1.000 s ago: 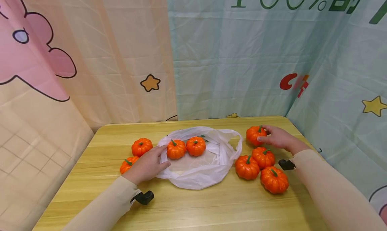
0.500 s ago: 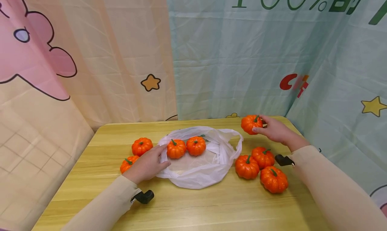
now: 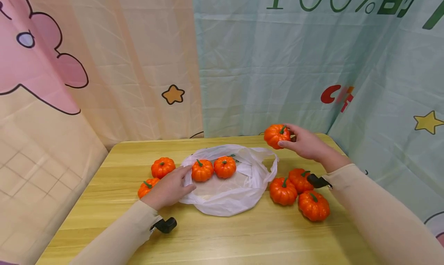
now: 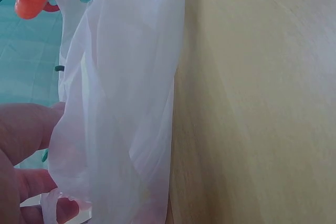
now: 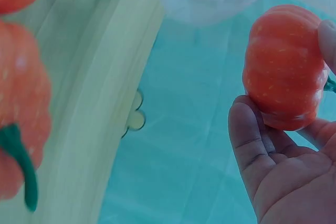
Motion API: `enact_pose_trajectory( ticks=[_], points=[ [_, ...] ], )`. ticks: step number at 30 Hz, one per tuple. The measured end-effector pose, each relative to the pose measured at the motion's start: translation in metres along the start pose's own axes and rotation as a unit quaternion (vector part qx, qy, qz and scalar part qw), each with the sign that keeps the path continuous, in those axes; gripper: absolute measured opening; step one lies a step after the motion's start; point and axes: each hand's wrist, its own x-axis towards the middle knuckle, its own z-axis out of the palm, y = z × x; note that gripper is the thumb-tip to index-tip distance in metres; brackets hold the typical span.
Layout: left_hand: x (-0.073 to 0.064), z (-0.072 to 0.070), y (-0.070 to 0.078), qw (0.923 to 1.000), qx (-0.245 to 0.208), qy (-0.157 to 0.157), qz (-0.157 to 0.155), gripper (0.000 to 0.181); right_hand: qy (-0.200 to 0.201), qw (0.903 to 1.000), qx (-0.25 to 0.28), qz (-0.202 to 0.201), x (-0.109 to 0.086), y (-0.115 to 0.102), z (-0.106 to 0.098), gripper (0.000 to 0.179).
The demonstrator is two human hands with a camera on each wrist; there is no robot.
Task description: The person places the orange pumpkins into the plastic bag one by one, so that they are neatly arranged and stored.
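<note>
My right hand (image 3: 306, 142) grips a small orange pumpkin (image 3: 276, 136) with a green stem, raised above the back right of the table. In the right wrist view, thumb and fingers hold this pumpkin (image 5: 286, 66) from its sides. A white plastic bag (image 3: 225, 209) lies spread at the table's middle, its mouth facing up. Two pumpkins (image 3: 202, 170) sit in it at the back left. My left hand (image 3: 169, 189) rests at the bag's left rim, thumb and fingers spread apart. In the left wrist view, the bag's film (image 4: 126, 77) partly hides those fingers.
Three pumpkins (image 3: 283, 191) stand close together right of the bag, below my right forearm. Two more pumpkins (image 3: 163, 167) lie left of it, one partly behind my left hand. Printed curtains (image 3: 263, 64) enclose the wooden table (image 3: 222, 242) at the back and sides.
My right hand has lifted the pumpkin off the table's right side and carried it up and leftward, toward the bag. My left hand has stayed at the bag's rim.
</note>
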Motion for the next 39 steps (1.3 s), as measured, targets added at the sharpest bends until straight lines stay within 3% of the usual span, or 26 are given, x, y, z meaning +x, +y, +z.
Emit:
enact_pose_trajectory(
  ticks=[8,15,21,30,39],
  points=[
    [0.001,0.0,0.0,1.0,0.0,-0.003,-0.005,0.077,-0.005,0.9997,0.003,-0.026,0.003,-0.023,0.013,0.075],
    [0.001,0.001,0.0,1.0,0.001,-0.003,-0.002,0.077,-0.035,0.9989,0.009,-0.029,0.005,-0.042,0.032,0.078],
    [0.001,0.001,-0.001,1.0,0.001,-0.003,-0.002,0.078,-0.05,0.998,-0.016,-0.034,0.008,-0.055,0.051,0.079],
    [0.0,0.001,0.0,1.0,-0.001,-0.002,-0.003,0.076,-0.067,0.9955,-0.055,-0.038,0.018,-0.057,0.078,0.084],
    [0.0,0.001,0.0,1.0,-0.004,-0.001,-0.003,0.077,-0.088,0.9936,-0.071,-0.001,0.023,-0.05,0.089,0.088]
  ],
)
